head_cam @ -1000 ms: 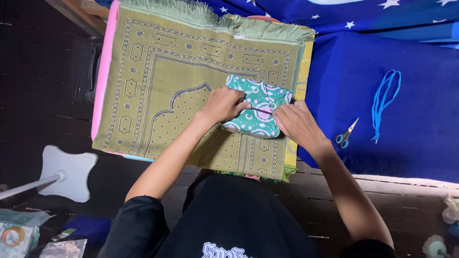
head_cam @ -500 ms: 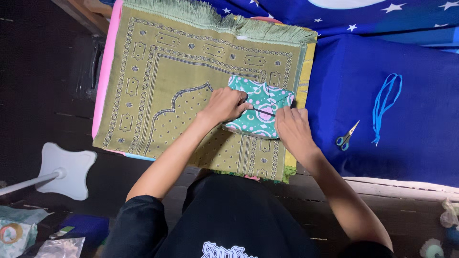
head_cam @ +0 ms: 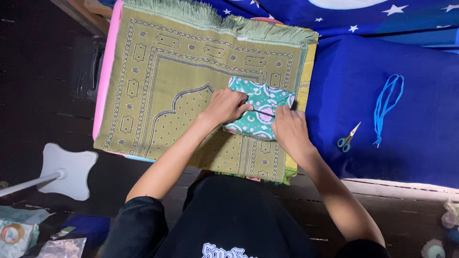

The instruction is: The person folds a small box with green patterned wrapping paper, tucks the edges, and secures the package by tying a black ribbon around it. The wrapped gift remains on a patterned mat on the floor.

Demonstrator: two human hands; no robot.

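White stand base (head_cam: 67,170) on dark floor, far left. Your left hand (head_cam: 224,106) on green patterned cloth bundle (head_cam: 258,107), fingers pinched shut on dark cord (head_cam: 262,112). Bundle lies on olive rug (head_cam: 162,81), right part. Your right hand (head_cam: 289,129) closed on cord's other end. Scissors (head_cam: 347,137), blue cord (head_cam: 386,106) on blue bedding (head_cam: 420,143), right.

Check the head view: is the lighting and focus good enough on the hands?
Head view: left hand, right hand and green parcel are evenly lit and sharp; the floor at left is nearly black; a bright strip glares along the lower right edge.
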